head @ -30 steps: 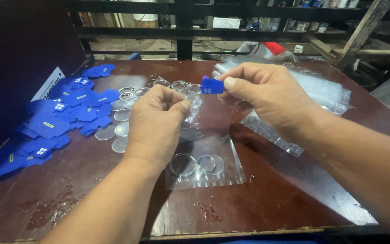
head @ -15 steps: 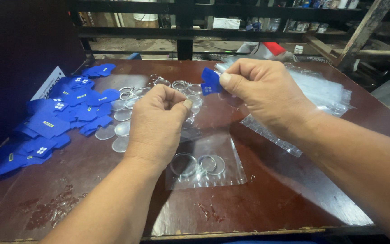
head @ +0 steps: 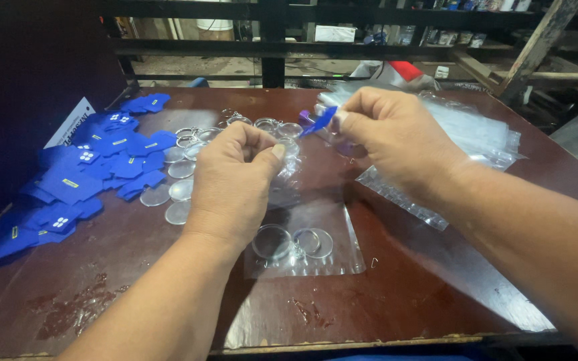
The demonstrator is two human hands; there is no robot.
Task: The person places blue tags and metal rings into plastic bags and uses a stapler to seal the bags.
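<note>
Landmark: the clear sachet (head: 306, 244) lying flat on the dark red table (head: 436, 281), with round clear discs and a ring inside it; everything below is placed from it.

Nearest edge: toward me from the sachet, the tabletop shows scuffed, worn patches.

Left hand (head: 232, 184): just beyond the sachet and a little to its left, fingers curled tight with the thumb pressed to the forefinger. It seems to pinch something small and clear, but I cannot tell what.

Right hand (head: 396, 137): beyond the sachet to its right, raised off the table, fingertips closed on a small blue tag (head: 320, 120).

What changed: a second ago the blue tag sat face-up and squarish in those fingers; now it is turned edge-on and tilted down toward the left hand. The left hand has barely moved. To my eye the tag is being angled to meet whatever the left hand pinches.

Left of the sachet: loose clear discs (head: 168, 194), then a heap of blue tags (head: 81, 180) further out.

Far right of the sachet: a stack of empty clear bags (head: 476, 137).
</note>
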